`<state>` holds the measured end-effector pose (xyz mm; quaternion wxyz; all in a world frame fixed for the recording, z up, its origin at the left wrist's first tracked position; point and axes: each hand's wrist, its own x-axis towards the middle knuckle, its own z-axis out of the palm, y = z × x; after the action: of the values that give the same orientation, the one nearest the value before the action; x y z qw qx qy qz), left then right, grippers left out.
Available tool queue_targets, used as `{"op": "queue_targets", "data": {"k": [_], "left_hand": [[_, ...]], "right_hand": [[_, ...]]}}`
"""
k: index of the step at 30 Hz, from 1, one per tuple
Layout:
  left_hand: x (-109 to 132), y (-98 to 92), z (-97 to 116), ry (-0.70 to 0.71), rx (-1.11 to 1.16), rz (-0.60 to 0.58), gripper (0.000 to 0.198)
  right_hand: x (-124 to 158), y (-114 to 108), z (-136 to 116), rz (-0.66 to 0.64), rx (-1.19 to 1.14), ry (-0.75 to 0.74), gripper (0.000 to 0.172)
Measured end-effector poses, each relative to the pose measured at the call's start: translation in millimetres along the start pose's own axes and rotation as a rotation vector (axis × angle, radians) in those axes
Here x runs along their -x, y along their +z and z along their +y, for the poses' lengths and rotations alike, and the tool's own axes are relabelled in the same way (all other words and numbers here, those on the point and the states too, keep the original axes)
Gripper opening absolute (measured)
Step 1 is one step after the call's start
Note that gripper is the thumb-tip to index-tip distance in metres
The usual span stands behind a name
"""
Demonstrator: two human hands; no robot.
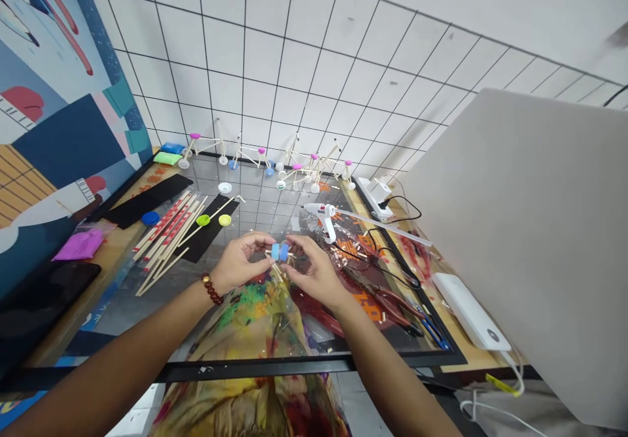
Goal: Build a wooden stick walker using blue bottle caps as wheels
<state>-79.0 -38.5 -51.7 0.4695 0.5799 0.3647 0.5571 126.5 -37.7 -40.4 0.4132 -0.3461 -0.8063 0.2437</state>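
Observation:
Between my two hands, over the near middle of the table, are two blue bottle caps [280, 252] side by side with thin wooden sticks [277, 271] at them. My left hand [244, 260] is closed on the caps from the left, thumb below and fingers above. From the right, my right hand [314, 268] pinches the same piece between thumb and fingertips. How the sticks join the caps is hidden by the fingers. A white glue gun [322, 220] lies just beyond my right hand. To the left lie loose wooden sticks [164, 237], some in red-printed wrappers.
Several small stick-and-cap bicycle models [297, 165] stand along the back edge. Yellow-green caps [224, 220] and a blue cap [150, 218] lie left. Pliers [387, 299], a blue cutter [434, 328], a power strip [373, 198] and a white power bank [471, 311] are right.

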Motion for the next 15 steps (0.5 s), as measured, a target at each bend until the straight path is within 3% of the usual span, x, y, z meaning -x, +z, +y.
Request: {"op": "queue_targets", "data": {"k": [5,15], "left_hand": [[1.1,1.0,-0.9,0.006,-0.021,-0.017,0.031],[1.8,0.3,3.3,0.046,-0.102,-0.044,0.027]], "right_hand": [[2.1,0.9,-1.9,0.022,-0.016,0.032,0.031],[5.1,2.6,-0.4,0.048,-0.058,0.070,0.030]]}}
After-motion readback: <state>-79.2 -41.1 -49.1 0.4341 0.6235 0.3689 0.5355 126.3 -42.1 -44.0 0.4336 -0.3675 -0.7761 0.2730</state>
